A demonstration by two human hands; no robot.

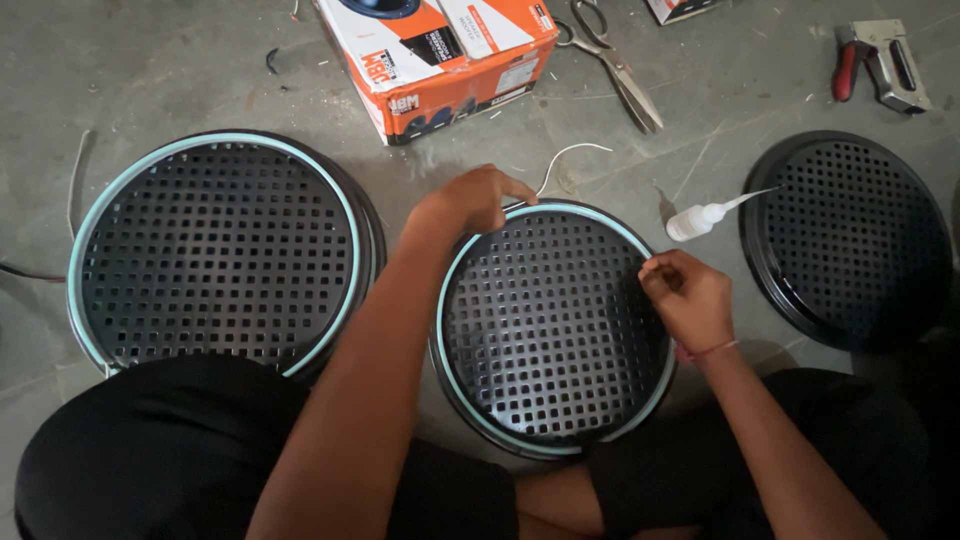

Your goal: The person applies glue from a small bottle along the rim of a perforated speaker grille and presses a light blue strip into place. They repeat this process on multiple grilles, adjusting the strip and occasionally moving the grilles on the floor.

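Pressing pale trim onto the middle black grille, left hand at its top rim, right hand pinching its right edge.

My left hand reaches forward with the wrist bent and the fingers curled downward, pinching. My right hand sits nearer, fingertips pinched together, forearm angling in from the lower right.

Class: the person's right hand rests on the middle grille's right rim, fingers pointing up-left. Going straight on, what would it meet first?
Probably the left hand at the grille's top rim; the right hand would cross only bare mesh first, though depth is unclear.
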